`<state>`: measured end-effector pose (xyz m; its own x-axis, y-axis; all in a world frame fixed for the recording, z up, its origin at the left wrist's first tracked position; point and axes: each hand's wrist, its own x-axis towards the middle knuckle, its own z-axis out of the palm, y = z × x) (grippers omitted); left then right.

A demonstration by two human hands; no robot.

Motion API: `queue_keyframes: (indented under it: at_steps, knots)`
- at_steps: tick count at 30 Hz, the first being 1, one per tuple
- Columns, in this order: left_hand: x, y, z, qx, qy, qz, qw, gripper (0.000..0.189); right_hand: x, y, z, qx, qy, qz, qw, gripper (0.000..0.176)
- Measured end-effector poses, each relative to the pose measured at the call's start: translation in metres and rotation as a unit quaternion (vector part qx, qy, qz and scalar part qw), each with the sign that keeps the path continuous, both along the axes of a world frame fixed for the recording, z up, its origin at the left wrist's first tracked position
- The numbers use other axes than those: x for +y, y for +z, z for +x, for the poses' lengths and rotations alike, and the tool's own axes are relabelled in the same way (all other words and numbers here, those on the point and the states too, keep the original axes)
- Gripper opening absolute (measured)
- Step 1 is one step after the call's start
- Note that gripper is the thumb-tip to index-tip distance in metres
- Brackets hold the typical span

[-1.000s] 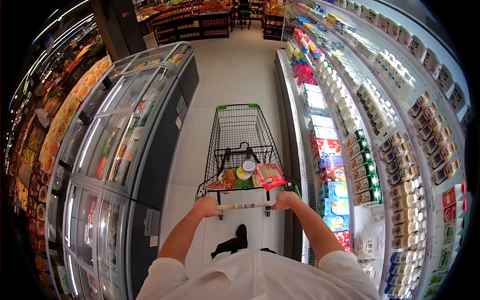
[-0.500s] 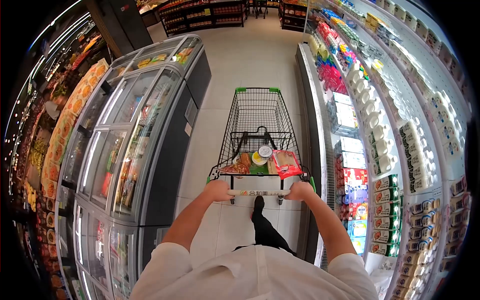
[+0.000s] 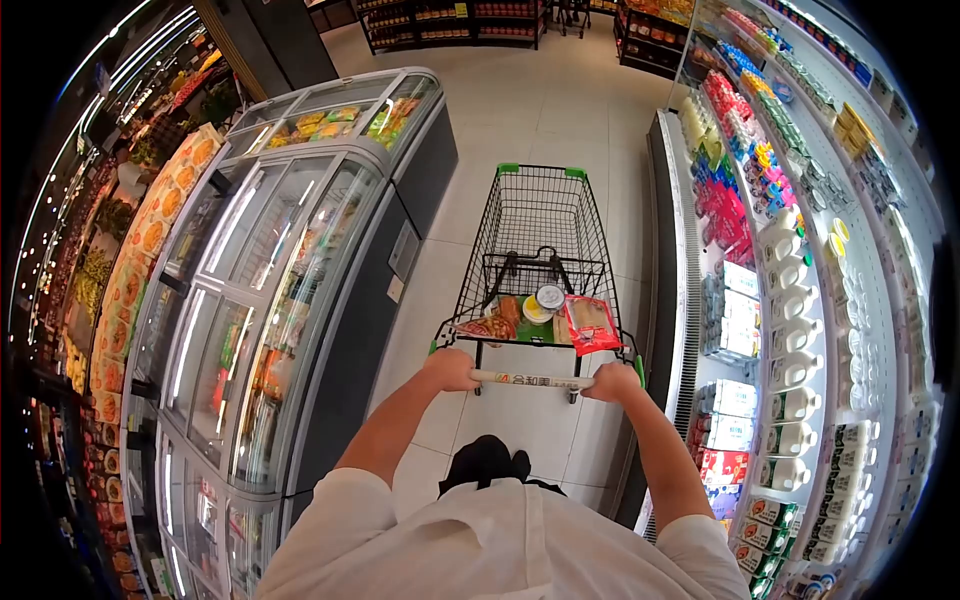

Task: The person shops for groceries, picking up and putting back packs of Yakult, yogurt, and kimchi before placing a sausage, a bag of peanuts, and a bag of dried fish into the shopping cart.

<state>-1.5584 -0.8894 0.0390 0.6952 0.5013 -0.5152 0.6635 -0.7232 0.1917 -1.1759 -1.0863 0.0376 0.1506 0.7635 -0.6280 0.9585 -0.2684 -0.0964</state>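
A black wire shopping cart [image 3: 545, 215] with green corner caps stands in front of me. My left hand [image 3: 451, 370] is wrapped round the left end of its pale handlebar [image 3: 530, 379], and my right hand [image 3: 612, 382] grips the right end. Near the handle, the cart's raised child-seat part carries a red packet [image 3: 590, 324], a round tub with a grey lid [image 3: 550, 296], a yellow-and-white tub [image 3: 537, 309] and a clear bag of brownish food [image 3: 490, 322]. The deeper basket ahead shows bare wire.
Glass-topped freezers [image 3: 290, 250] line the left side of the aisle. Along the right runs a refrigerated shelf with white bottles [image 3: 795, 370] and cartons [image 3: 735, 310]. Pale floor tiles [image 3: 520, 110] lead to dark display shelves [image 3: 450, 25] at the far end.
The cart and my hands have moved forward along the aisle, with the freezer and dairy shelves sliding back past me. In view, the cart sits slightly farther right. Both hands keep hold of the handlebar.
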Motion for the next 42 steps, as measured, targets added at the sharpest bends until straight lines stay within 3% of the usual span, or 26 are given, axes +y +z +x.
queue_keyframes:
  at_steps: [23, 31, 42]
  knots:
    - [0.560, 0.003, 0.237, -0.007, -0.022, 0.005, 1.000, 0.047, 0.550, 0.011, 0.225, -0.017, -0.015, -0.011, 1.000, 0.071]
    - [0.743, -0.007, 0.316, -0.046, -0.033, 0.034, 0.998, 0.047, 0.735, 0.001, 0.311, -0.003, -0.027, 0.028, 0.999, 0.062]
    - [0.968, 0.000, 0.435, -0.016, 0.025, 0.016, 0.999, 0.040, 0.988, 0.014, 0.434, 0.012, -0.014, 0.006, 1.000, 0.056]
